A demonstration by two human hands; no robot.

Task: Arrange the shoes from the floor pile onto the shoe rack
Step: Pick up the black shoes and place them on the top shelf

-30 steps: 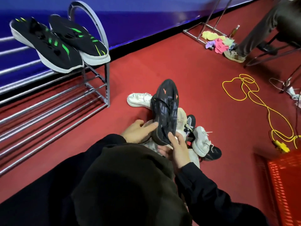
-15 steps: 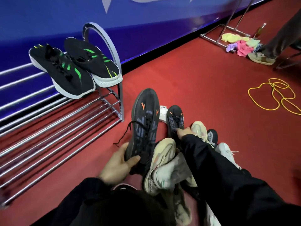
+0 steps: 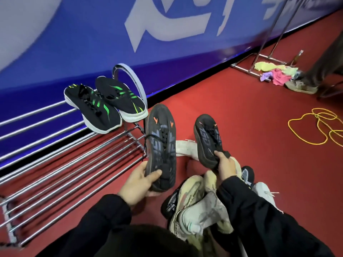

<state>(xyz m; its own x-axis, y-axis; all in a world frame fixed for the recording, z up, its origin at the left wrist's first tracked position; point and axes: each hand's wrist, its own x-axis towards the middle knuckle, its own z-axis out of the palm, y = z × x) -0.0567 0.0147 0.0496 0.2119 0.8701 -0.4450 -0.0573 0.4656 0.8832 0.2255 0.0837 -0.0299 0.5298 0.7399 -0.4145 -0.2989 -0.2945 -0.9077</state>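
While both dark shoes are up off the floor pile (image 3: 200,204): left hand (image 3: 138,182) clasped round heel of larger-looking dark shoe (image 3: 160,145), toe aimed at shoe rack (image 3: 74,164); right hand (image 3: 225,166) gripping heel of matching dark shoe (image 3: 208,140), just above pile. Heel grips probably chosen to slide toes onto bars first. Green-striped pair (image 3: 105,106) already parked on top tier at right end; space beside it free. Pale shoes remaining on red floor (image 3: 241,117).
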